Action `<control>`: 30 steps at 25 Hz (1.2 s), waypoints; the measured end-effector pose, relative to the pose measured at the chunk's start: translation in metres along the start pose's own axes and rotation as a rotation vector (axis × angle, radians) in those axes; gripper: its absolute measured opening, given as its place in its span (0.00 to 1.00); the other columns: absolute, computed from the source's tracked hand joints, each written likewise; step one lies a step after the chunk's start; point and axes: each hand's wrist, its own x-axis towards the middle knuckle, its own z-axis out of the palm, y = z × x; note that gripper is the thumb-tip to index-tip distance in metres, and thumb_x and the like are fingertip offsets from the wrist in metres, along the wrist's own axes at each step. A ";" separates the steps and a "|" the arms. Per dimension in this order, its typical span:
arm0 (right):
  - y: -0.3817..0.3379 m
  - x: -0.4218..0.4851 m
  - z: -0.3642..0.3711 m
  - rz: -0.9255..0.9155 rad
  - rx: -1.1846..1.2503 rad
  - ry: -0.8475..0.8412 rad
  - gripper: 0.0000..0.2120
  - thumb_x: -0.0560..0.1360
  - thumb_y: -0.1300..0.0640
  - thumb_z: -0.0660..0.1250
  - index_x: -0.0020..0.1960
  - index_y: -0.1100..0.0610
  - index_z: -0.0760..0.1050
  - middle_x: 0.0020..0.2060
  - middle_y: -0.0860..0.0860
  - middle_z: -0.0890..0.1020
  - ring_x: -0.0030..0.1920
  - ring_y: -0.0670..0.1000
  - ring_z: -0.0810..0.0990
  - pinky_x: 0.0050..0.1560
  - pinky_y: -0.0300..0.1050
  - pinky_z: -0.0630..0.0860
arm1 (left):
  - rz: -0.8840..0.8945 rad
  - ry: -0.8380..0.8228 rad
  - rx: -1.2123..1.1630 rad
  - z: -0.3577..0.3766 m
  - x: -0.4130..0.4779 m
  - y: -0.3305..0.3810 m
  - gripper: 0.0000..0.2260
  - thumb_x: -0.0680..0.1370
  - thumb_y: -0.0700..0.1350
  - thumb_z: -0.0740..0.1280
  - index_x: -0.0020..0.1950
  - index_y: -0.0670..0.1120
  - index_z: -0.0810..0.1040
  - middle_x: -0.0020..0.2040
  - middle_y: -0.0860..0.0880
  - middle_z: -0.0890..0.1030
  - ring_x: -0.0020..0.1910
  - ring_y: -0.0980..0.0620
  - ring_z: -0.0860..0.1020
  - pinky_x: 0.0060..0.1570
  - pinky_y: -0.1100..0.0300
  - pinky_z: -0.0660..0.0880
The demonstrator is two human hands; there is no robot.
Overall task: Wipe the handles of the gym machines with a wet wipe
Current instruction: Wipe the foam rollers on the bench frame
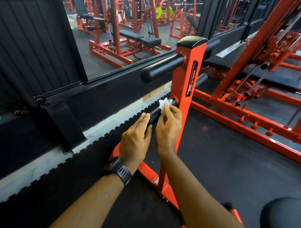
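Your left hand point(136, 135) is flat, fingers straight, resting on the free end of the lower handle point(155, 114). Your right hand point(168, 129) pinches one crumpled wet wipe point(163, 104) against it near the orange post point(186, 77). That handle sticks out horizontally from the post toward you and leftward. Two black handles this side, with the upper handle point(162, 68) parallel above.

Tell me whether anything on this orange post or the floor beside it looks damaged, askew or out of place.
Nothing looks damaged. The orange post stands straight, its upper handle and lower handle intact. One oddity: the floor mat ends in a toothed edge, leaving a pale strip of floor bare.
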 end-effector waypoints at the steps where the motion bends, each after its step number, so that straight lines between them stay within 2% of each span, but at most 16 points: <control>1: -0.002 -0.005 0.002 0.036 0.022 0.022 0.15 0.82 0.60 0.62 0.68 0.58 0.76 0.61 0.49 0.74 0.59 0.43 0.75 0.59 0.30 0.71 | -0.002 -0.012 -0.002 -0.001 -0.001 0.001 0.22 0.77 0.36 0.72 0.71 0.41 0.75 0.66 0.42 0.79 0.66 0.49 0.78 0.63 0.61 0.74; 3: -0.007 -0.014 0.005 0.132 0.131 -0.014 0.14 0.83 0.57 0.61 0.67 0.58 0.76 0.60 0.49 0.72 0.58 0.44 0.75 0.57 0.29 0.71 | -0.005 -0.028 -0.019 -0.004 -0.003 0.000 0.22 0.78 0.35 0.71 0.72 0.42 0.74 0.67 0.41 0.78 0.67 0.49 0.77 0.64 0.60 0.74; 5: -0.009 -0.008 0.006 0.259 0.229 0.010 0.13 0.84 0.56 0.60 0.63 0.59 0.77 0.58 0.50 0.73 0.56 0.46 0.76 0.54 0.29 0.71 | -0.009 -0.034 -0.048 -0.005 0.000 -0.002 0.20 0.80 0.39 0.69 0.72 0.42 0.74 0.67 0.42 0.78 0.67 0.50 0.76 0.65 0.64 0.72; 8: 0.002 0.007 0.010 0.397 0.147 0.079 0.12 0.84 0.55 0.58 0.58 0.57 0.79 0.51 0.54 0.79 0.45 0.45 0.76 0.42 0.29 0.69 | -0.005 -0.044 -0.060 -0.006 0.001 -0.004 0.18 0.81 0.42 0.68 0.71 0.42 0.75 0.67 0.42 0.78 0.67 0.51 0.76 0.66 0.69 0.68; 9: 0.003 0.003 0.012 0.429 0.177 0.068 0.12 0.84 0.55 0.58 0.56 0.55 0.80 0.48 0.52 0.81 0.43 0.44 0.75 0.40 0.31 0.69 | -0.007 -0.052 -0.067 -0.006 0.000 -0.003 0.18 0.82 0.43 0.67 0.71 0.42 0.75 0.68 0.42 0.78 0.68 0.51 0.75 0.66 0.69 0.68; 11: 0.002 -0.007 0.020 0.477 0.265 0.025 0.12 0.83 0.55 0.57 0.50 0.51 0.79 0.39 0.45 0.80 0.39 0.45 0.75 0.41 0.41 0.75 | -0.006 -0.069 -0.076 -0.008 0.000 -0.004 0.18 0.83 0.44 0.66 0.72 0.42 0.74 0.68 0.41 0.77 0.68 0.50 0.75 0.67 0.69 0.67; 12: 0.000 -0.005 0.021 0.510 0.294 0.033 0.12 0.81 0.56 0.58 0.43 0.51 0.77 0.34 0.44 0.77 0.36 0.47 0.74 0.39 0.46 0.74 | -0.003 -0.076 -0.076 -0.008 0.001 -0.004 0.18 0.83 0.44 0.66 0.72 0.42 0.74 0.68 0.41 0.77 0.69 0.50 0.75 0.67 0.70 0.66; 14: -0.003 0.007 0.018 0.673 0.353 0.061 0.16 0.78 0.63 0.58 0.33 0.54 0.70 0.28 0.46 0.72 0.30 0.48 0.69 0.31 0.42 0.68 | 0.003 -0.088 -0.056 -0.009 0.003 -0.005 0.18 0.83 0.42 0.66 0.72 0.42 0.74 0.68 0.41 0.77 0.69 0.50 0.75 0.67 0.75 0.63; 15: -0.005 0.011 0.015 0.754 0.406 0.056 0.17 0.77 0.67 0.58 0.32 0.54 0.68 0.28 0.48 0.71 0.29 0.48 0.69 0.29 0.39 0.68 | 0.004 -0.089 -0.047 -0.009 0.002 -0.005 0.18 0.82 0.42 0.66 0.72 0.42 0.74 0.68 0.41 0.77 0.69 0.50 0.75 0.67 0.77 0.62; 18: -0.009 0.019 0.011 0.843 0.600 -0.008 0.14 0.75 0.71 0.56 0.36 0.57 0.72 0.32 0.54 0.75 0.33 0.52 0.75 0.35 0.44 0.76 | 0.009 -0.077 -0.047 -0.010 0.003 -0.004 0.18 0.82 0.41 0.67 0.72 0.41 0.74 0.68 0.42 0.77 0.68 0.51 0.75 0.67 0.78 0.61; 19: -0.010 0.024 0.010 0.863 0.640 -0.015 0.15 0.75 0.72 0.55 0.36 0.57 0.71 0.32 0.55 0.75 0.33 0.53 0.75 0.36 0.43 0.76 | 0.006 -0.073 -0.049 -0.009 0.003 -0.004 0.18 0.82 0.41 0.67 0.72 0.41 0.74 0.68 0.42 0.77 0.68 0.51 0.75 0.66 0.78 0.61; 22: -0.009 0.033 0.002 0.910 0.677 0.013 0.16 0.79 0.72 0.54 0.37 0.58 0.71 0.30 0.53 0.72 0.31 0.50 0.71 0.29 0.39 0.72 | -0.006 -0.074 -0.051 -0.008 0.002 -0.002 0.18 0.82 0.41 0.67 0.72 0.41 0.74 0.68 0.42 0.77 0.68 0.51 0.75 0.66 0.78 0.61; 25: -0.010 0.028 -0.001 0.847 0.777 -0.031 0.16 0.80 0.70 0.56 0.40 0.59 0.76 0.32 0.52 0.78 0.32 0.48 0.77 0.31 0.39 0.77 | 0.011 -0.067 -0.036 -0.007 0.002 -0.003 0.18 0.82 0.42 0.67 0.72 0.42 0.74 0.68 0.42 0.77 0.68 0.51 0.75 0.66 0.77 0.61; 28: -0.009 0.041 0.002 0.823 0.819 0.104 0.16 0.81 0.69 0.57 0.38 0.56 0.72 0.33 0.50 0.72 0.35 0.47 0.72 0.39 0.40 0.72 | -0.002 -0.069 -0.039 -0.005 0.002 -0.004 0.18 0.82 0.42 0.66 0.72 0.41 0.74 0.69 0.42 0.77 0.69 0.50 0.75 0.66 0.78 0.61; 30: -0.005 0.039 0.003 0.806 0.765 0.074 0.15 0.81 0.68 0.57 0.38 0.56 0.70 0.33 0.51 0.69 0.36 0.48 0.69 0.41 0.41 0.69 | 0.003 -0.065 -0.022 -0.004 -0.001 -0.003 0.18 0.82 0.42 0.66 0.72 0.41 0.73 0.69 0.42 0.76 0.69 0.50 0.74 0.67 0.78 0.60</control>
